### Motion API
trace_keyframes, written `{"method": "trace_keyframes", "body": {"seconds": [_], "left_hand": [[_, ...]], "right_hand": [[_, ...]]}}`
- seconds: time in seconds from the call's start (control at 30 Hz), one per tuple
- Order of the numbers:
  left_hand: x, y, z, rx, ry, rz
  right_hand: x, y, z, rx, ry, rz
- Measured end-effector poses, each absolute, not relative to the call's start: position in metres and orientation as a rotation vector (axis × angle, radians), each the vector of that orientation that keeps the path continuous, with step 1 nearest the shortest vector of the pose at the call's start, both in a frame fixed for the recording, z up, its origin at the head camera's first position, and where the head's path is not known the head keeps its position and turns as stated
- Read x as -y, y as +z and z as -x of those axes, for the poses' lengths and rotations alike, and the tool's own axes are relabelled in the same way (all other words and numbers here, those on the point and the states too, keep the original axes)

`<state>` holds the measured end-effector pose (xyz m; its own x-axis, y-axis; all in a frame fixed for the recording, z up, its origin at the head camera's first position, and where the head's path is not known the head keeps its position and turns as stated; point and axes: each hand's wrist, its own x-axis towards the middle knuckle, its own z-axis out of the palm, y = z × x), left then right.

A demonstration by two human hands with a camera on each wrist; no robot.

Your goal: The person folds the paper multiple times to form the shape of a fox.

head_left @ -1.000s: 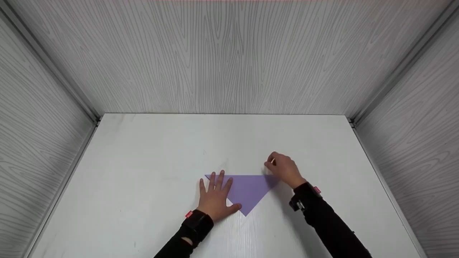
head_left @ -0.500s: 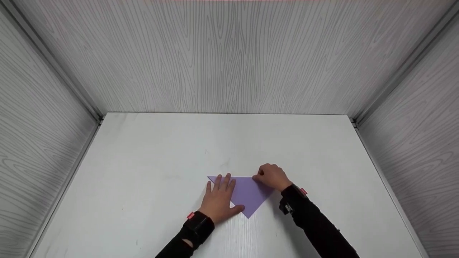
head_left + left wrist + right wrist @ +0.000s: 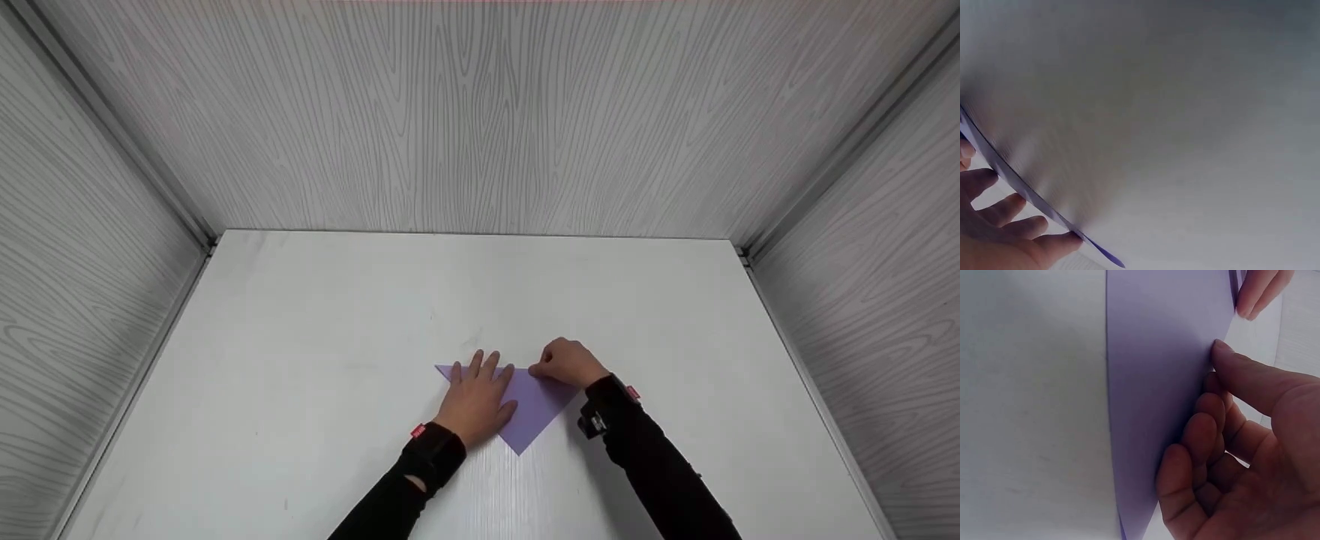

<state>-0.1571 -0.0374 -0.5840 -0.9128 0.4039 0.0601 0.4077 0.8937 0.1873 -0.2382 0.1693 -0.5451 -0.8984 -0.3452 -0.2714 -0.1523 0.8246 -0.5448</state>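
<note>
A purple sheet of paper, folded into a triangle, lies on the white table with its long edge away from me and one point towards me. My left hand rests on its left part, fingers spread and straight. In the left wrist view those fingertips meet the paper's edge. With curled fingers, my right hand touches the paper near the long edge, right of centre. The right wrist view has the right thumb against the purple paper, the other fingers bent beside it. The right hand covers the paper's right corner.
The white tabletop extends around the paper. A grey wood-grain panel stands at the back, with a left side panel and a right side panel. Both wrists wear black bands, the left band being nearer the front.
My right hand has moved left and down from above the right corner onto the paper near the long edge. My left hand has shifted right and slightly away from me over the paper.
</note>
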Motion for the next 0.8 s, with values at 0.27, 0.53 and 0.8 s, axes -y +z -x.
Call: {"method": "trace_keyframes", "body": {"seconds": [0.27, 0.53, 0.8], "left_hand": [[0.034, -0.590, 0.159, 3.004, -0.213, 0.604], [0.051, -0.587, 0.157, 2.966, -0.204, 0.666], [0.071, -0.587, 0.155, 2.980, -0.239, 0.675]], "right_hand": [[-0.164, -0.543, 0.238, -2.655, -0.742, 0.378], [-0.166, -0.547, 0.239, -2.652, -0.728, 0.377], [-0.171, -0.548, 0.240, -2.644, -0.766, 0.392]]}}
